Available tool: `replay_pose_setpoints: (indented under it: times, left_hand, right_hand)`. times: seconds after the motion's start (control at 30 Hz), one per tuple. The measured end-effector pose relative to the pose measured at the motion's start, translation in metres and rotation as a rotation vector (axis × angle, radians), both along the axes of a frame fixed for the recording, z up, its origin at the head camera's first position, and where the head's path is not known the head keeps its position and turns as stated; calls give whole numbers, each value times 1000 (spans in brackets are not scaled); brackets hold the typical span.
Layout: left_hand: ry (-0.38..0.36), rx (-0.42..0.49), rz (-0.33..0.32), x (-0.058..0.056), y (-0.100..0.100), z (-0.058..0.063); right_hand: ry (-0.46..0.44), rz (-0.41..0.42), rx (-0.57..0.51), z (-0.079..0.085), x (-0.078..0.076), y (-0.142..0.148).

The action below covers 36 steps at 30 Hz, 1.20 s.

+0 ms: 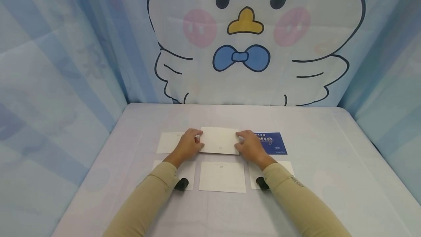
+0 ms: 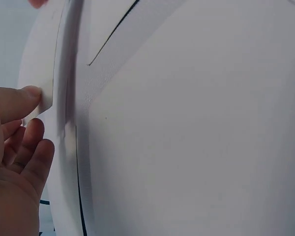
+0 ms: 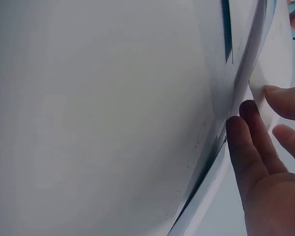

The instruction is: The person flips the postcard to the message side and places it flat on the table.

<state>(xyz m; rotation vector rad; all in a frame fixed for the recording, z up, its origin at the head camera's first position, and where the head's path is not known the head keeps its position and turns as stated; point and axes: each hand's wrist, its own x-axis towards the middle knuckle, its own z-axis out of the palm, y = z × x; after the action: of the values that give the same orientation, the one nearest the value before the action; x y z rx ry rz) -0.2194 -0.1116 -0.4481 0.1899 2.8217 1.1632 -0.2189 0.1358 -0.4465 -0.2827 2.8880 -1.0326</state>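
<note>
A cream card with a small mark near its lower edge is held in the middle of the back row, its near edge seeming slightly raised. My left hand pinches its left edge between thumb and fingers. At the opposite edge, my right hand pinches it the same way. In the left wrist view, the thumb lies on the card; the right wrist view shows the other thumb on the card. A dark blue card with white lettering lies partly behind my right hand.
Another cream card lies left of my left hand. In the front row are a middle card, a left card and a right card, the outer two partly covered by my arms. A patterned curtain stands behind the table.
</note>
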Motion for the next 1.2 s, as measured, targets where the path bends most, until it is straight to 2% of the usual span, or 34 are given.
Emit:
replay_pose_setpoints:
  times: [0.37, 0.6, 0.93, 1.2]
  left_hand:
    - [-32, -56, -14, 0, 2, -7]
    - [-17, -105, -29, -3, 2, -11]
    - [-16, -97, -40, -4, 2, -10]
    - [-27, -76, -64, -3, 1, -9]
  right_hand:
    - [-36, 9, 83, -3, 0, -7]
    - [-69, 15, 120, -4, -2, -10]
    - [-107, -5, 67, -6, -5, -6]
    - [-126, 13, 30, -3, -3, -7]
